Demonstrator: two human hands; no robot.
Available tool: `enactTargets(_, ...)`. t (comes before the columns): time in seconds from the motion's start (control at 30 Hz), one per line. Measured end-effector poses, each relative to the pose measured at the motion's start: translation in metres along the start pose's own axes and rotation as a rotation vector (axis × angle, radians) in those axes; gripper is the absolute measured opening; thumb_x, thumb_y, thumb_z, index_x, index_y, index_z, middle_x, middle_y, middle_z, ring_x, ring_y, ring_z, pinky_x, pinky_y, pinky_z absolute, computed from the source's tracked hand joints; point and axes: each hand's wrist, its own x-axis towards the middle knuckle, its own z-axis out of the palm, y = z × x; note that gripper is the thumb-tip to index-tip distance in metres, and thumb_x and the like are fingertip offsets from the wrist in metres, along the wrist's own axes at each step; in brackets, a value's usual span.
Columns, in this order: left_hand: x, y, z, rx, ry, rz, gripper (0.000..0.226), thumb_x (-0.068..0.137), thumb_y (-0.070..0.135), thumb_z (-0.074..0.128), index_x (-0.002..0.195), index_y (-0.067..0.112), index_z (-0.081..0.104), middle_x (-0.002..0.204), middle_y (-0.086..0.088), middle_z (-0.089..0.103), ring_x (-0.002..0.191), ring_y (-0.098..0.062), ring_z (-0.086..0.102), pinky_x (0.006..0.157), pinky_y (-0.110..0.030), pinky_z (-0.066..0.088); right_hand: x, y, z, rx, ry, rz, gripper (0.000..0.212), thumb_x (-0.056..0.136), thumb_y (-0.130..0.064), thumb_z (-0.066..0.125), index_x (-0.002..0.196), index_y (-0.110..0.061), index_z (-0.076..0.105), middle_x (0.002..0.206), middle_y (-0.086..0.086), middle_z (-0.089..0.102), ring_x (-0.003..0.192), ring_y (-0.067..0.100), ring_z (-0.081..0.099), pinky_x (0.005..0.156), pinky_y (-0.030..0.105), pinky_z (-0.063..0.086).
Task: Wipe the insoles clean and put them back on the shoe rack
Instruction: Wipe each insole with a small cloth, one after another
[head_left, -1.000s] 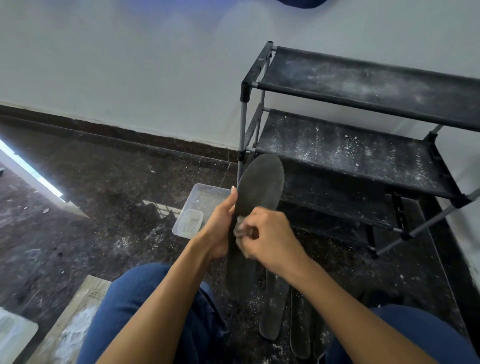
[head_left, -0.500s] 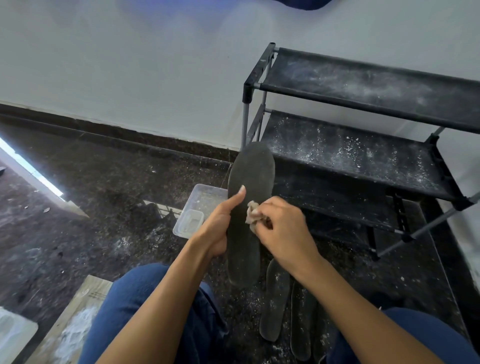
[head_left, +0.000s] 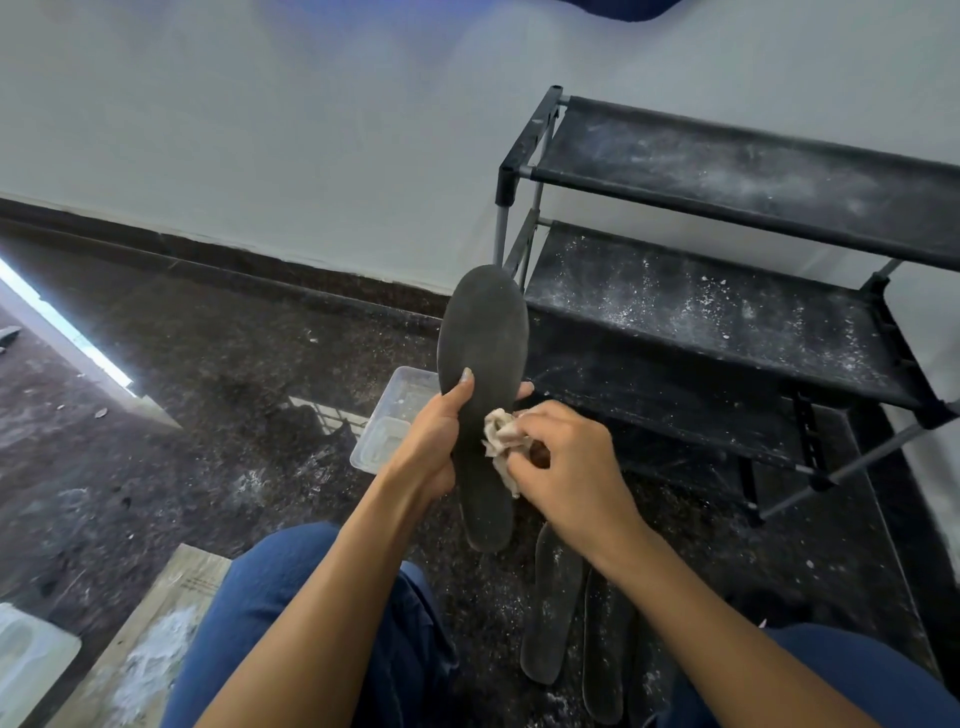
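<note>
A dark grey insole (head_left: 483, 332) stands upright in front of me, toe end up. My left hand (head_left: 428, 441) grips its middle from the left, thumb across the face and fingertips showing at its right edge. My right hand (head_left: 563, 460) holds a crumpled whitish cloth (head_left: 501, 436) pressed against the insole's lower half. More dark insoles (head_left: 553, 603) lie side by side on the floor between my knees. The black shoe rack (head_left: 727, 312), dusted with white powder, stands at the right against the wall.
A clear plastic container (head_left: 387, 426) sits on the dark floor just left of the held insole. A dusty wooden board (head_left: 150, 639) and a pale tray corner (head_left: 26, 660) lie at the lower left. My blue-trousered knees fill the bottom.
The insole has been raised and turned more upright. My right hand slid the cloth down its face, and the cloth now shows more.
</note>
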Motion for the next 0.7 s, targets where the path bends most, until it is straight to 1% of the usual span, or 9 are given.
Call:
enactTargets(0.07, 0.002, -0.001, -0.002, -0.051, -0.021, -0.019, 0.068, 0.104, 0.035, 0.024, 0.066, 0.022, 0.079, 0.082, -0.004, 0.075, 0.075, -0.017, 0.068, 0.088, -0.037, 0.048, -0.002, 0.002, 0.007, -0.057, -0.106, -0.003, 0.018, 0.078, -0.006, 0.065, 0.094, -0.009, 0.073, 0.098, 0.0, 0.063, 0.089, 0.012, 0.06, 0.077, 0.013, 0.042)
enactTargets(0.13, 0.008, -0.002, -0.009, -0.134, -0.01, -0.036, 0.064, 0.103, 0.04, 0.025, 0.086, 0.008, 0.078, 0.095, -0.006, 0.073, 0.074, -0.016, 0.068, 0.078, -0.034, 0.053, -0.006, 0.003, 0.012, -0.105, -0.272, 0.03, 0.018, 0.078, -0.01, 0.066, 0.094, -0.01, 0.073, 0.1, 0.003, 0.065, 0.087, 0.016, 0.063, 0.075, 0.018, 0.046)
enactTargets(0.2, 0.009, -0.001, -0.013, -0.163, 0.017, -0.046, 0.061, 0.101, 0.045, 0.026, 0.112, 0.001, 0.066, 0.099, -0.007, 0.07, 0.075, -0.015, 0.066, 0.071, -0.028, 0.056, -0.009, 0.003, 0.012, -0.053, -0.453, 0.088, 0.016, 0.076, -0.013, 0.07, 0.091, -0.013, 0.075, 0.095, 0.002, 0.07, 0.078, 0.01, 0.065, 0.066, 0.013, 0.047)
enactTargets(0.27, 0.01, -0.001, -0.015, -0.16, 0.025, -0.039, 0.06, 0.101, 0.046, 0.026, 0.119, -0.001, 0.059, 0.094, -0.008, 0.069, 0.073, -0.014, 0.065, 0.068, -0.026, 0.058, -0.01, 0.002, 0.005, -0.011, -0.613, 0.12, 0.015, 0.073, -0.014, 0.073, 0.087, -0.015, 0.076, 0.083, -0.003, 0.071, 0.066, 0.0, 0.06, 0.056, 0.003, 0.039)
enactTargets(0.33, 0.009, 0.0, -0.015, -0.155, 0.025, -0.032, 0.06, 0.101, 0.046, 0.026, 0.118, 0.0, 0.06, 0.089, -0.007, 0.071, 0.072, -0.015, 0.064, 0.067, -0.025, 0.058, -0.008, 0.001, -0.003, 0.032, -0.613, 0.137, 0.012, 0.072, -0.014, 0.073, 0.083, -0.015, 0.076, 0.075, -0.006, 0.069, 0.062, -0.002, 0.057, 0.054, 0.004, 0.038)
enactTargets(0.47, 0.009, 0.0, -0.012, -0.147, -0.013, -0.078, 0.062, 0.1, 0.05, 0.025, 0.117, 0.003, 0.062, 0.085, -0.008, 0.07, 0.075, -0.019, 0.063, 0.075, -0.031, 0.053, 0.0, 0.0, -0.008, 0.167, -0.185, 0.11, 0.016, 0.073, -0.008, 0.07, 0.085, -0.014, 0.076, 0.084, -0.004, 0.069, 0.075, 0.001, 0.062, 0.067, 0.009, 0.045)
enactTargets(0.5, 0.009, -0.001, -0.011, -0.147, -0.022, -0.089, 0.062, 0.099, 0.05, 0.025, 0.116, 0.004, 0.063, 0.083, -0.009, 0.069, 0.073, -0.019, 0.064, 0.075, -0.032, 0.053, 0.001, -0.001, -0.006, 0.17, -0.152, 0.093, 0.019, 0.074, -0.006, 0.068, 0.089, -0.014, 0.076, 0.09, -0.003, 0.07, 0.081, 0.003, 0.062, 0.072, 0.009, 0.046)
enactTargets(0.57, 0.009, -0.002, -0.01, -0.17, -0.041, -0.084, 0.063, 0.099, 0.051, 0.024, 0.113, 0.003, 0.063, 0.081, -0.01, 0.068, 0.071, -0.018, 0.063, 0.073, -0.03, 0.053, -0.002, -0.001, 0.001, 0.108, -0.248, 0.073, 0.021, 0.077, -0.005, 0.068, 0.096, -0.012, 0.074, 0.098, 0.0, 0.069, 0.089, 0.008, 0.062, 0.077, 0.011, 0.044)
enactTargets(0.7, 0.01, -0.001, -0.013, -0.169, -0.018, -0.061, 0.063, 0.1, 0.049, 0.024, 0.113, 0.0, 0.062, 0.079, -0.007, 0.07, 0.072, -0.016, 0.06, 0.069, -0.026, 0.056, -0.016, 0.001, 0.015, -0.104, -0.683, 0.153, 0.018, 0.077, -0.009, 0.071, 0.092, -0.017, 0.075, 0.097, 0.006, 0.07, 0.08, 0.013, 0.065, 0.073, 0.022, 0.053)
